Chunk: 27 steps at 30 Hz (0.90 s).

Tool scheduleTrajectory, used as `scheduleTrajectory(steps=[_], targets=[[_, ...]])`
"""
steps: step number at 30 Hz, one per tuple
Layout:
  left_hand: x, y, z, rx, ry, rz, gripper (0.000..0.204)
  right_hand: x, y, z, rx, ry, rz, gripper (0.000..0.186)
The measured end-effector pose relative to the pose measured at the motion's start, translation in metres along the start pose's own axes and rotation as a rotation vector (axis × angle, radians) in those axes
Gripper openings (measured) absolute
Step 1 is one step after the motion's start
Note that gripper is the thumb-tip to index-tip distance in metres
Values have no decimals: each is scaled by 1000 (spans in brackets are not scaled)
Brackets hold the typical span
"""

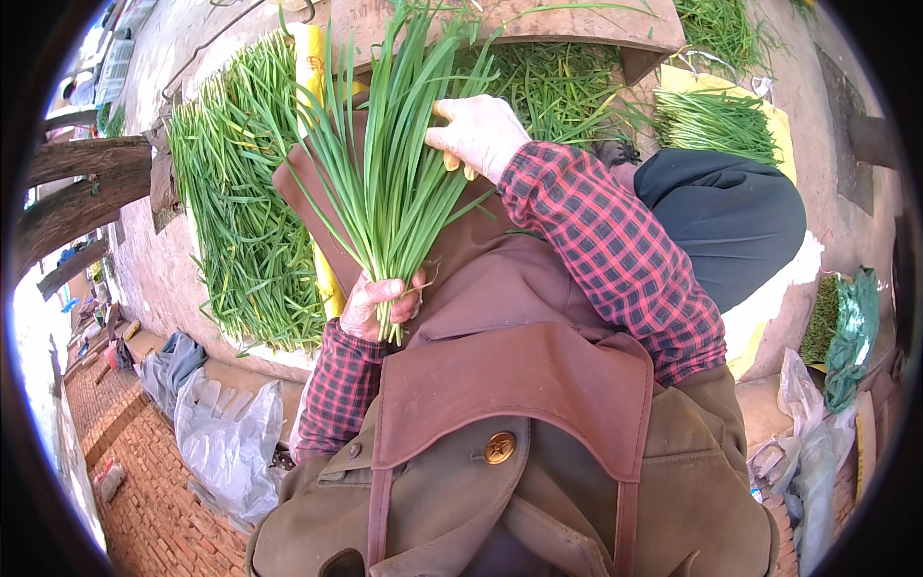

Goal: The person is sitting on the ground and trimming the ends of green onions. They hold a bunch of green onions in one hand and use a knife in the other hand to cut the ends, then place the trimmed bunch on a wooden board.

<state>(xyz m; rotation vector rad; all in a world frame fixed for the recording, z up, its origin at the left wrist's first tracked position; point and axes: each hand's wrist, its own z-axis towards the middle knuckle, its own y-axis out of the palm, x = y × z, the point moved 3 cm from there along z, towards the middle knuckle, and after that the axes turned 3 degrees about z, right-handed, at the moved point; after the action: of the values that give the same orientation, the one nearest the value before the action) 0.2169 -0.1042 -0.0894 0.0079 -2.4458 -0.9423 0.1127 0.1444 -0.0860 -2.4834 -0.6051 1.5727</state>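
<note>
My left hand (361, 308) is wrapped round the pale stem ends of a bunch of garlic chives (404, 183). The long green leaves fan upward, away from me, over my brown apron (519, 365). Against the right edge of the leaves, my right hand (481, 135) has its fingers bent and closed on some blades; its thumb is mostly hidden. Yellowish coverings show on its fingertips. To the left lies a large heap of chives (255, 192), with yellow sheeting (327, 279) along its right side.
A low wooden table (577, 24) stands ahead, loose chives (548, 91) beneath it. A neat chive pile (716, 125) lies on yellow sheeting at the right. Clear plastic bags (226, 438) are at lower left, a green bag (851, 327) at far right. A wooden beam (96, 183) juts in from the left.
</note>
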Motion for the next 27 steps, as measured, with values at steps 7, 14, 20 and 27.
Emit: scheduleTrajectory(steps=[7, 14, 20, 27], targets=[[-1, -2, 0, 0, 2, -29, 44, 8, 12, 6, 348, -382, -317, 18], [0, -7, -3, -23, 10, -87, 41, 30, -61, -14, 544, -22, 294, 27], [0, -8, -5, -1, 17, -59, 42, 4, -60, -16, 536, -525, -531, 26], [3, -6, -6, 5, 12, -40, 40, 20, -20, -3, 112, -735, -428, 30]])
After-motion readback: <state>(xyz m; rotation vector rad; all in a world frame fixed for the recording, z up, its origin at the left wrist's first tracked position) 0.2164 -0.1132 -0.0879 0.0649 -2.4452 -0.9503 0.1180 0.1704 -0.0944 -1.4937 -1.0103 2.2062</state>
